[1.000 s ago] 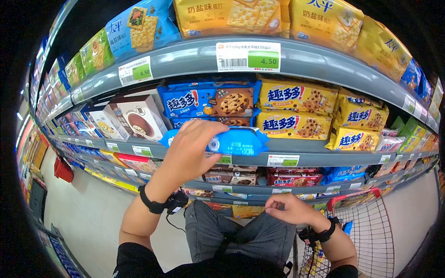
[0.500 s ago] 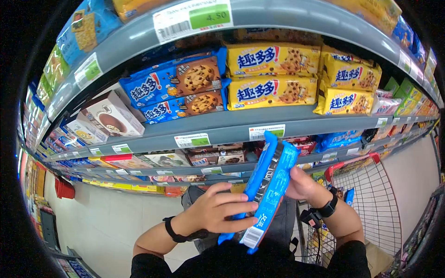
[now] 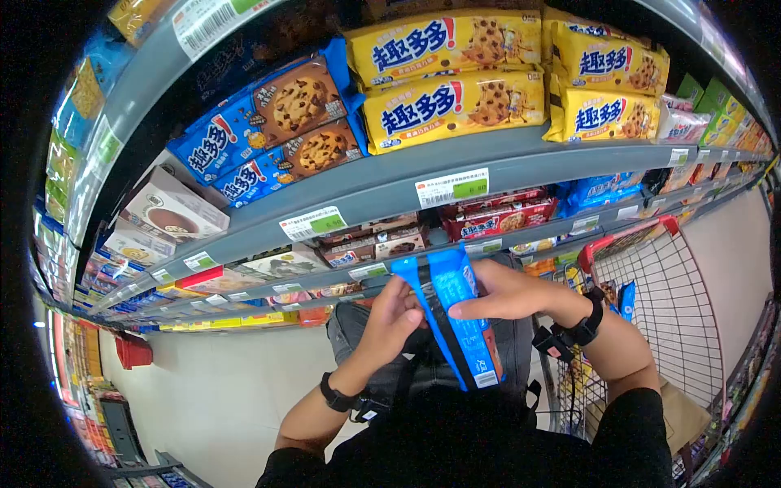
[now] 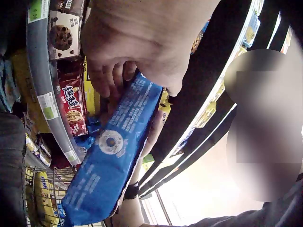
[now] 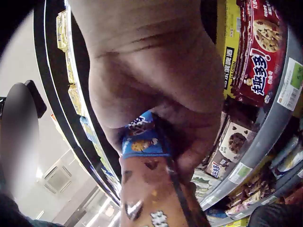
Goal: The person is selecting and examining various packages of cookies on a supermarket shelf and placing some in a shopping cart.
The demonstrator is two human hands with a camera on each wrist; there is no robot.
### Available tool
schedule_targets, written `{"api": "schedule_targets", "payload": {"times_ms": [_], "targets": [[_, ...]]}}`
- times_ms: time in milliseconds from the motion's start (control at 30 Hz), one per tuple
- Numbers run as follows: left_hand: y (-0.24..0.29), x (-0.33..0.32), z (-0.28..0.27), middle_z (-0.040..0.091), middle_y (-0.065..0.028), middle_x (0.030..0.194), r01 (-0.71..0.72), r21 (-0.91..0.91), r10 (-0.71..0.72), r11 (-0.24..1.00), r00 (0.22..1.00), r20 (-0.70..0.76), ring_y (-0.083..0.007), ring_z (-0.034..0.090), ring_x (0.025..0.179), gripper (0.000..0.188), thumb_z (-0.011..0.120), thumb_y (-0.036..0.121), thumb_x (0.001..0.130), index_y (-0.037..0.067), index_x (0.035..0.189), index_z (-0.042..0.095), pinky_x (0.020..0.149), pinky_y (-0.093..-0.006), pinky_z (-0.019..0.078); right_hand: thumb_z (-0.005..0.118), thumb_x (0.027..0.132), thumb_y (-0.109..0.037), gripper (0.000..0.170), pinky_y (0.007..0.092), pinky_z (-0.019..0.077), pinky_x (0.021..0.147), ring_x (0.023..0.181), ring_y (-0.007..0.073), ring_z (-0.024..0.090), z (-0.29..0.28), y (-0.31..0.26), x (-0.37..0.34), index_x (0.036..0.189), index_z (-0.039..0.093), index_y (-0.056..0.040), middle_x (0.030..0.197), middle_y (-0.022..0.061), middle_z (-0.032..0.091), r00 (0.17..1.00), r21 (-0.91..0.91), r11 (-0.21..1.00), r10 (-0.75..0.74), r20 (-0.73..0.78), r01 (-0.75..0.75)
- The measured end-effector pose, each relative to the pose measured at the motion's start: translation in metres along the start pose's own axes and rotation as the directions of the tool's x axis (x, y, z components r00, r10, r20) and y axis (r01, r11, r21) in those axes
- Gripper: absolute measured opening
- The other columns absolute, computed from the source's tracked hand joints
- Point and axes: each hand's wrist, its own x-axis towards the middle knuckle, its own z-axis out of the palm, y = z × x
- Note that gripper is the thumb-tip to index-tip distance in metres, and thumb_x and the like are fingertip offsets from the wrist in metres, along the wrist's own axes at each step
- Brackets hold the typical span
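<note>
A blue cookie pack (image 3: pixel 455 313) with a brown picture panel is held in front of the lap, tilted, its printed narrow side and barcode turned up. My right hand (image 3: pixel 512 293) grips it from the right, thumb across the upper side. From the left, my left hand (image 3: pixel 386 325) holds the pack's edge, fingers partly hidden behind it. In the left wrist view the pack (image 4: pixel 111 151) extends down from under the left hand (image 4: pixel 137 42). In the right wrist view the right hand (image 5: pixel 156 71) wraps round the pack, its cookie picture (image 5: pixel 147 189) showing.
Ahead, a shelf (image 3: pixel 382 191) bears blue cookie packs (image 3: pixel 277 122) and yellow cookie packs (image 3: pixel 455 106). Red packs (image 3: pixel 496 220) lie one shelf lower. A wire shopping cart (image 3: pixel 663 301) with goods inside stands at the right. On the floor far left is a red basket (image 3: pixel 133 351).
The blue pack has come off the shelf edge in the left hand, down to the lap. The right hand has joined and gripped it, and the pack has been turned. The view has tilted downward.
</note>
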Motion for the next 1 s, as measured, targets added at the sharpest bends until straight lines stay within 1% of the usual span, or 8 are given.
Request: {"api": "schedule_targets", "payload": {"times_ms": [67,167,267,367,433,467,567,1000], "targets": [[-0.007,0.002,0.004,0.055,-0.0103,0.128,-0.038,0.06,0.038,0.997,0.999,-0.009,-0.0161,0.057,0.109,0.057,0.067,0.02,0.091,-0.001,0.137,0.04,0.092,-0.0324,0.0472,0.069,0.089,-0.034,0.05,0.0344,0.0487,0.091,0.1,0.0163,0.06,0.002,0.002,0.0,0.124,0.056,-0.0004,0.111,0.0103,0.065,1.0,-0.027,1.0,-0.001,0.005,0.001],[-0.004,0.004,0.012,0.061,-0.0069,0.118,0.07,0.172,-0.056,0.983,0.995,-0.086,-0.0149,0.058,0.107,0.043,0.067,0.017,0.091,0.0,0.127,0.05,0.093,-0.0332,0.047,0.07,0.088,-0.036,0.051,0.0345,0.0492,0.089,0.098,0.0153,0.06,0.004,0.013,0.003,0.122,0.057,-0.0005,0.108,0.0099,0.066,0.999,-0.06,0.997,-0.042,-0.033,0.04],[-0.007,0.005,0.01,0.062,-0.0081,0.116,0.002,0.043,0.009,0.999,0.968,-0.252,-0.0171,0.061,0.105,0.037,0.064,0.015,0.092,0.0,0.124,0.051,0.091,-0.035,0.0505,0.071,0.087,-0.038,0.051,0.0317,0.0508,0.085,0.094,0.0137,0.059,0.003,0.021,0.005,0.119,0.057,-0.0005,0.103,0.0093,0.065,0.992,0.078,0.994,-0.067,-0.104,0.076],[0.011,0.004,0.018,0.062,-0.0095,0.116,0.046,-0.169,-0.104,0.984,0.931,-0.351,-0.0203,0.064,0.102,0.038,0.063,0.015,0.092,0.001,0.125,0.05,0.086,-0.0382,0.0556,0.074,0.084,-0.04,0.052,0.0279,0.0507,0.074,0.086,0.0117,0.058,-0.009,0.007,0.003,0.115,0.059,-0.0007,0.093,0.007,0.064,0.998,-0.112,0.992,-0.055,-0.018,0.053],[0.009,-0.001,0.015,0.062,-0.0105,0.117,0.048,-0.164,-0.103,0.985,0.934,-0.342,-0.0228,0.066,0.1,0.041,0.063,0.016,0.092,0.001,0.127,0.048,0.083,-0.0412,0.0584,0.073,0.086,-0.029,0.044,0.0246,0.0464,0.063,0.073,0.0071,0.055,-0.018,0.011,0.003,0.116,0.056,-0.0013,0.086,0.0007,0.062,0.998,-0.221,0.973,0.065,0.014,-0.061],[0.006,-0.004,0.013,0.062,-0.0104,0.117,0.037,-0.189,-0.098,0.981,0.939,-0.329,-0.0227,0.066,0.101,0.041,0.063,0.016,0.092,0.002,0.127,0.048,0.084,-0.0405,0.0582,0.071,0.087,-0.034,0.037,0.0237,0.0425,0.06,0.069,0.0061,0.052,-0.018,0.02,0.003,0.104,0.06,-0.0021,0.077,-0.0015,0.059,1.0,-0.131,0.991,0.009,-0.001,-0.01],[0.001,-0.01,0.011,0.062,-0.0103,0.118,0.048,-0.244,-0.119,0.969,0.951,-0.285,-0.0228,0.065,0.103,0.042,0.063,0.016,0.092,0.003,0.129,0.048,0.085,-0.0402,0.0576,0.069,0.089,-0.038,0.038,0.0239,0.0388,0.057,0.068,0.0053,0.05,-0.023,0.012,-0.001,0.099,0.062,-0.002,0.074,-0.0011,0.058,0.999,-0.123,0.992,0.034,0.038,-0.029],[0.003,-0.006,0.018,0.061,-0.0109,0.12,0.089,-0.384,-0.19,0.919,0.954,-0.232,-0.025,0.062,0.11,0.04,0.059,0.01,0.091,0.004,0.129,0.048,0.095,-0.045,0.0507,0.056,0.094,-0.053,0.053,0.0289,0.0422,0.06,0.069,0.0089,0.051,-0.027,0.017,-0.001,0.098,0.063,0.0,0.075,0.0024,0.059,0.998,-0.225,0.973,0.062,0.027,-0.054]]}}
